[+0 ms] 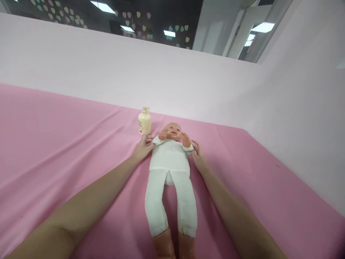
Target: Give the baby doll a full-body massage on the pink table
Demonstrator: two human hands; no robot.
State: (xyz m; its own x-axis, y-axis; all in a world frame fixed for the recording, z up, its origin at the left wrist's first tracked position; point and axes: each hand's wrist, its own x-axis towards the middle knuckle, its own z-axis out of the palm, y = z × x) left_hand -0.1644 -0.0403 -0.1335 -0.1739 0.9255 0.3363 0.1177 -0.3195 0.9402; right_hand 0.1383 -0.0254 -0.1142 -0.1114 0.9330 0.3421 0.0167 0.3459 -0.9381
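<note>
White wall (129, 68) at the back and right; dark window (156, 14) with heart decorations above it. Desk (67, 126) covered in pink, creased at left, its far edge meeting the wall and its far right corner visible. Doll (169, 156) lies face up on the desk, head toward the far edge, feet toward the near edge, partly out of frame; white top and trousers on, forearms raised beside the face. Pump bottle (145, 123) stands upright just inside the far edge, left of the head, its pump apparently untouched. Left hand (142, 148) and right hand (199, 157) flank the doll, fingers loosely bent at the left-side sleeve (157, 140) and right-side sleeve (188, 148); cannot tell whether either grasps cloth. Progress, as judged: doll positioned and clothed, work at the sleeves under way; letting go of both sleeves remains.
</note>
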